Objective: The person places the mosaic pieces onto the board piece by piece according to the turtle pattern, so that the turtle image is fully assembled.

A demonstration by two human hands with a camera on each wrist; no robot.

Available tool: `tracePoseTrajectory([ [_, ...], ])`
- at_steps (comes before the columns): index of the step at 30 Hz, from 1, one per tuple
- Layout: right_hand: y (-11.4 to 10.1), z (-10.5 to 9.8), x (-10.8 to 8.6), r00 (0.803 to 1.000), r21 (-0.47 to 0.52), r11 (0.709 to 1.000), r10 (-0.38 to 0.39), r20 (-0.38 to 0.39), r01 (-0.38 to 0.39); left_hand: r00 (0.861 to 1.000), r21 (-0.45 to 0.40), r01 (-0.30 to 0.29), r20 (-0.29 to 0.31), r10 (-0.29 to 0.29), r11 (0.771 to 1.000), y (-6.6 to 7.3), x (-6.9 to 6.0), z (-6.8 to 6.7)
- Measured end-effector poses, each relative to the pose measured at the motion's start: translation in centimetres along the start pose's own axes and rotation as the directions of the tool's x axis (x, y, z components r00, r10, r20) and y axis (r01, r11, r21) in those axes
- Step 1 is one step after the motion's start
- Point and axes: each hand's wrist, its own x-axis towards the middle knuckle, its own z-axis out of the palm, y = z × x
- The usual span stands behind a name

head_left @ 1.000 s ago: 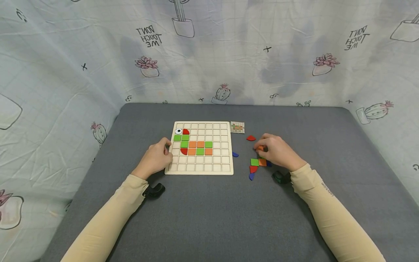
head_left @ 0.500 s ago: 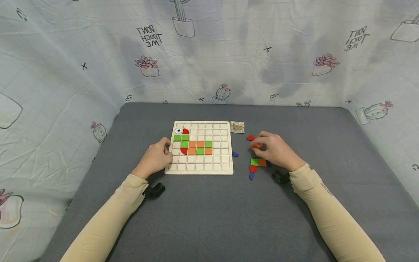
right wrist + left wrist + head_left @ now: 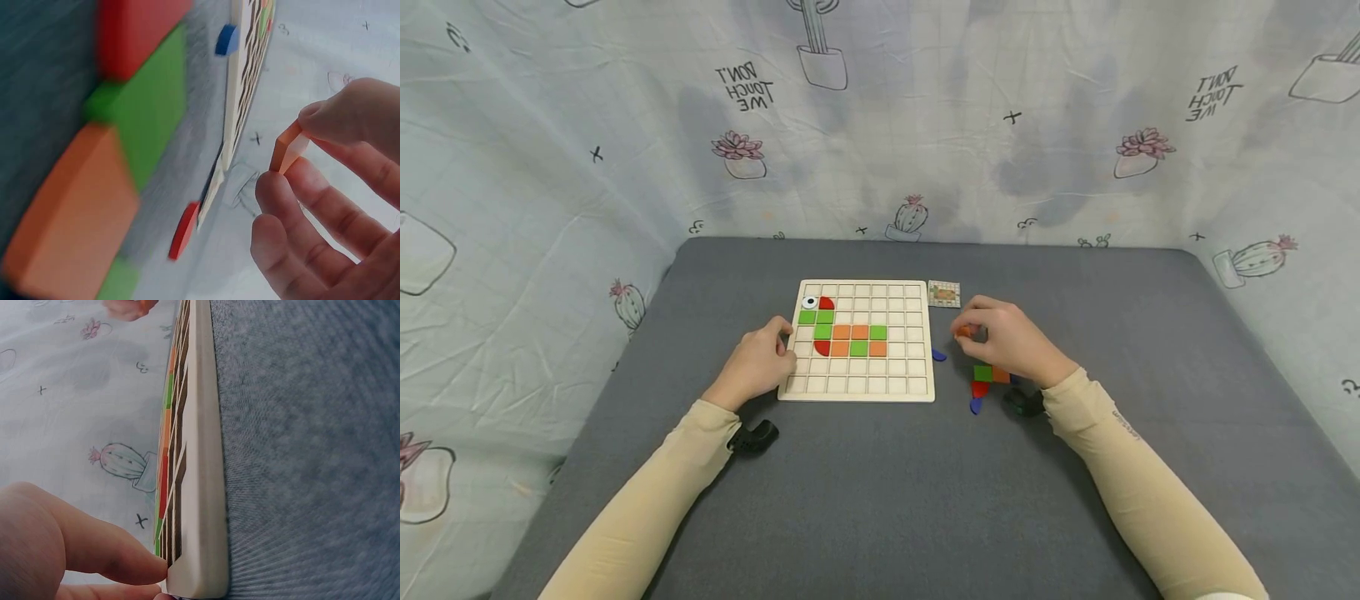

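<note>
A pale wooden grid board (image 3: 910,367) lies on the table, its cells partly filled with green, orange and red tiles and a round eye tile (image 3: 809,302). At the board's left edge, my left hand (image 3: 752,362) holds the rim with bent thumb and forefinger; the left wrist view shows them at the corner (image 3: 203,575). My right hand (image 3: 1011,337) pinches an orange tile (image 3: 289,147) between thumb and fingertips, held above the table to the board's right. Below that hand lie loose tiles: a green square (image 3: 982,373), an orange one (image 3: 1001,375) and a red piece (image 3: 980,389).
A small pattern card (image 3: 944,293) lies by the board's upper right corner. Blue rounded pieces lie beside the board (image 3: 939,355) and below the loose tiles (image 3: 976,406). A red piece (image 3: 184,231) lies near the card. Printed cloth hangs behind the grey table (image 3: 880,500).
My right hand has lifted the orange tile from the loose pieces and moved left with it towards the board. My left hand stays at the board's edge.
</note>
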Motion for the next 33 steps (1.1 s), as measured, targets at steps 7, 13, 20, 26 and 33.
tracePoseTrajectory([
  [7, -1.2, 0.7, 2.0, 0.999, 0.007, 1.000, -0.018, 0.051, 0.018, 1.000, -0.004, 0.003, -0.005, -0.003, 1.000, 0.0, 0.0, 0.1],
  [13, -1.6, 1.4, 3.3, 0.997, 0.009, 0.999, -0.036, 0.073, 0.035, 1.000, -0.002, 0.000, -0.008, 0.000, 1.000, 0.0, 0.0, 0.1],
  [20, -2.3, 2.0, 4.4, 0.995, 0.043, 0.998, -0.046, 0.088, 0.043, 1.000, -0.005, 0.003, -0.012, -0.003, 1.000, 0.1, -0.1, 0.1],
  [26, -2.8, 2.6, 5.7, 0.993, 0.025, 0.999, -0.037, 0.110, 0.035, 1.000, -0.003, 0.007, -0.009, -0.007, 1.000, 0.1, 0.0, 0.1],
  [33, -3.5, 3.5, 7.2, 0.990, 0.004, 0.997, -0.074, 0.116, 0.074, 1.000, 0.006, 0.002, -0.021, -0.002, 1.000, 0.1, -0.1, 0.1],
])
